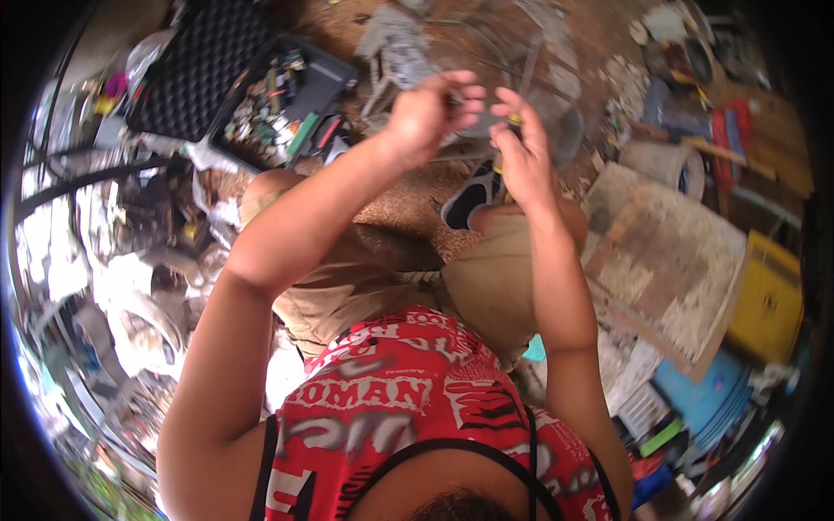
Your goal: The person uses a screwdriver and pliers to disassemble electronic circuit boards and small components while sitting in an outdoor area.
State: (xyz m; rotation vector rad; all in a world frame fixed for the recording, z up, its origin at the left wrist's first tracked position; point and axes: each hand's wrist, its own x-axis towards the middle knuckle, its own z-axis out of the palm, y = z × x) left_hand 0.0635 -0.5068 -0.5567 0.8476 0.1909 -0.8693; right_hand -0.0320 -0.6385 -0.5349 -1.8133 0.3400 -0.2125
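Observation:
My left hand (427,115) is raised in front of me, its fingers curled and blurred by motion. Something small and dark shows between them, but its kind cannot be told. Just to its right, my right hand (524,154) is closed around a slim tool with a black-and-yellow handle (514,121); the tool's kind is unclear. The two hands are close together but apart. Beyond and beneath them stands a low metal frame (443,154) with a pale, glassy-looking top (569,130), and a crumpled grey cloth (395,43) lies over its far left part.
An open black case (334,74) with foam in its lid holds many small parts at the far left. A worn board (665,252) lies at the right, beside a yellow panel (769,300) and blue plastic pieces (708,395). A dark shoe (469,201) is below my right hand. Clutter crowds the left.

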